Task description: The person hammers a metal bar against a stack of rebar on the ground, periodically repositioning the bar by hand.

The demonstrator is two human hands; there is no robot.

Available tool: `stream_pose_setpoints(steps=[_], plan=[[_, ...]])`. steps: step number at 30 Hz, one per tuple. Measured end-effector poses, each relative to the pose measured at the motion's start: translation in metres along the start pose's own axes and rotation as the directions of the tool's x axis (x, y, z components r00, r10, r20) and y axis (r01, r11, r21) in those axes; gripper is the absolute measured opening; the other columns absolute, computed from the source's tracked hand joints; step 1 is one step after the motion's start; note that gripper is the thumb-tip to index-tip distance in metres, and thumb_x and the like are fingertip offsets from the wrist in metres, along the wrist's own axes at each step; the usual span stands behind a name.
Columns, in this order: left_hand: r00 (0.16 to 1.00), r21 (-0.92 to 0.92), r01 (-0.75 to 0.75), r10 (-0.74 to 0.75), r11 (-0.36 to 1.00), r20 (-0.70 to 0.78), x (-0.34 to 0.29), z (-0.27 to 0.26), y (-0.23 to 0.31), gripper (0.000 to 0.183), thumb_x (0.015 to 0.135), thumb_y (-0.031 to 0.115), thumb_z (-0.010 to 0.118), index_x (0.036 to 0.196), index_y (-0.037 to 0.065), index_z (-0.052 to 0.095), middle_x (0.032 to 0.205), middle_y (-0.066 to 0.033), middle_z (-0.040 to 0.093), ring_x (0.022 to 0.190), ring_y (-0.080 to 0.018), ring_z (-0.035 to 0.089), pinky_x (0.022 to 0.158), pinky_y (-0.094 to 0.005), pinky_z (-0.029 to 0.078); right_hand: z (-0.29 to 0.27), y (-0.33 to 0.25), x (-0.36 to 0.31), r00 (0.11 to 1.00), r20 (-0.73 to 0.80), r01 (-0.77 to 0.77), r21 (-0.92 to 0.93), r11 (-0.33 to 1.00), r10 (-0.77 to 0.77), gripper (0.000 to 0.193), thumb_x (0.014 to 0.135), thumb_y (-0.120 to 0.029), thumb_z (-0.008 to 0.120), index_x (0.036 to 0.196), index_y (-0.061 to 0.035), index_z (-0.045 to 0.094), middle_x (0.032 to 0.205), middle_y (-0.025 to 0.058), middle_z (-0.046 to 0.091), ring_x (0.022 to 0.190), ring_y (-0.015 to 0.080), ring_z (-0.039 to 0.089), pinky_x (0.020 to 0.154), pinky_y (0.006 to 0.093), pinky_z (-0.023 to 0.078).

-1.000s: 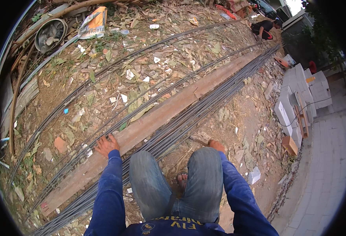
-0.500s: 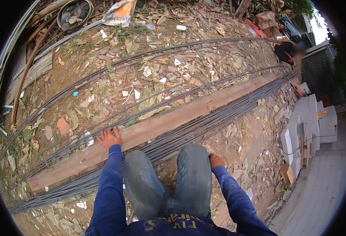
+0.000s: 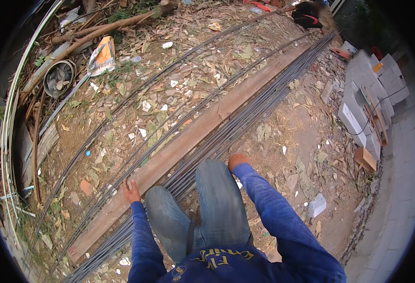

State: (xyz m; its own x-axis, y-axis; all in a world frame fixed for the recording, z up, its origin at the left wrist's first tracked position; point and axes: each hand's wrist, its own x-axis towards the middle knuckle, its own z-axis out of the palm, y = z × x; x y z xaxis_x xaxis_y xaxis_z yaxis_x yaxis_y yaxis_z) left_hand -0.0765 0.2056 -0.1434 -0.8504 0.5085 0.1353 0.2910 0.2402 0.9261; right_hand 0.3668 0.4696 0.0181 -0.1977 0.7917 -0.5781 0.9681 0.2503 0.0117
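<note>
My left hand [image 3: 132,191] rests on a long brown wooden plank [image 3: 207,120] near its lower-left part, fingers apart at the far edge. The plank lies slantwise on the ground, with a small nail-like piece sticking up partway along it. Against its near side runs a thick bundle of dark steel bars [image 3: 264,101], passing beneath my bent knees. My right hand [image 3: 238,161] is by my right knee, just on the near side of the bars. Its fingers are largely hidden, and I cannot see anything in it.
Thinner groups of bars [image 3: 169,70] curve along the littered ground beyond the plank. A person in dark clothing [image 3: 306,16] is at the bars' far end. Grey blocks [image 3: 358,118] are stacked at right, near a wooden piece [image 3: 365,159]. A bucket [image 3: 59,79] and poles lie far left.
The view has turned, so the plank and bars slant more steeply. My left hand stays on the plank, with its fingers now along the far edge. My right hand remains by the knee.
</note>
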Motion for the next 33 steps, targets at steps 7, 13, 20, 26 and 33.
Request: stream_pose_setpoints(steps=[7, 13, 20, 26, 33], plan=[[0.381, -0.368, 0.921, -0.484, 0.127, 0.788, -0.187, 0.001, 0.175, 0.072, 0.100, 0.052, 0.053, 0.155, 0.011, 0.030, 0.152, -0.0178, 0.043, 0.130, -0.0366, 0.053, 0.101, -0.0479, 0.052, 0.019, 0.013, 0.014, 0.994, -0.102, -0.042, -0.087, 0.995, 0.033, 0.028, 0.095, -0.017, 0.052, 0.107, -0.0088, 0.076, 0.112, 0.0150, 0.074, 0.106, 0.0315, 0.071, 0.088, 0.0452, 0.057], [0.338, -0.343, 0.939, -0.296, 0.036, 0.893, -0.188, 0.001, 0.189, 0.078, 0.103, 0.058, 0.038, 0.161, 0.014, 0.012, 0.162, -0.0217, 0.025, 0.146, -0.0430, 0.031, 0.114, -0.0600, 0.036, 0.013, 0.015, 0.007, 0.986, -0.158, -0.070, -0.078, 0.994, 0.057, 0.029, 0.096, -0.018, 0.051, 0.107, -0.0082, 0.076, 0.112, 0.0150, 0.074, 0.106, 0.0321, 0.071, 0.088, 0.0450, 0.057], [0.329, -0.357, 0.932, -0.276, -0.059, 0.903, -0.186, 0.007, 0.170, 0.078, 0.101, 0.064, 0.037, 0.161, 0.018, 0.017, 0.162, -0.0222, 0.023, 0.147, -0.0439, 0.028, 0.116, -0.0632, 0.028, -0.008, 0.016, -0.013, 0.992, -0.087, -0.089, -0.001, 0.996, 0.088, 0.030, 0.097, -0.022, 0.053, 0.114, -0.0091, 0.074, 0.119, 0.0160, 0.071, 0.113, 0.0320, 0.068, 0.095, 0.0461, 0.054], [0.305, -0.333, 0.940, -0.254, -0.071, 0.918, -0.190, 0.015, 0.169, 0.078, 0.101, 0.064, 0.038, 0.161, 0.019, 0.019, 0.162, -0.0226, 0.024, 0.147, -0.0440, 0.028, 0.117, -0.0635, 0.025, 0.008, 0.031, -0.009, 0.983, -0.107, -0.145, 0.073, 0.987, 0.152, 0.030, 0.095, -0.027, 0.057, 0.113, -0.0109, 0.074, 0.120, 0.0141, 0.071, 0.114, 0.0326, 0.067, 0.095, 0.0464, 0.053], [0.311, -0.334, 0.941, -0.255, -0.053, 0.916, -0.185, 0.005, 0.169, 0.078, 0.101, 0.063, 0.038, 0.161, 0.018, 0.016, 0.162, -0.0231, 0.025, 0.147, -0.0440, 0.029, 0.116, -0.0629, 0.029, 0.014, 0.025, -0.011, 0.989, -0.096, -0.105, 0.089, 0.990, 0.113, 0.035, 0.091, -0.036, 0.064, 0.113, -0.0107, 0.074, 0.120, 0.0144, 0.071, 0.113, 0.0322, 0.068, 0.093, 0.0442, 0.055]])
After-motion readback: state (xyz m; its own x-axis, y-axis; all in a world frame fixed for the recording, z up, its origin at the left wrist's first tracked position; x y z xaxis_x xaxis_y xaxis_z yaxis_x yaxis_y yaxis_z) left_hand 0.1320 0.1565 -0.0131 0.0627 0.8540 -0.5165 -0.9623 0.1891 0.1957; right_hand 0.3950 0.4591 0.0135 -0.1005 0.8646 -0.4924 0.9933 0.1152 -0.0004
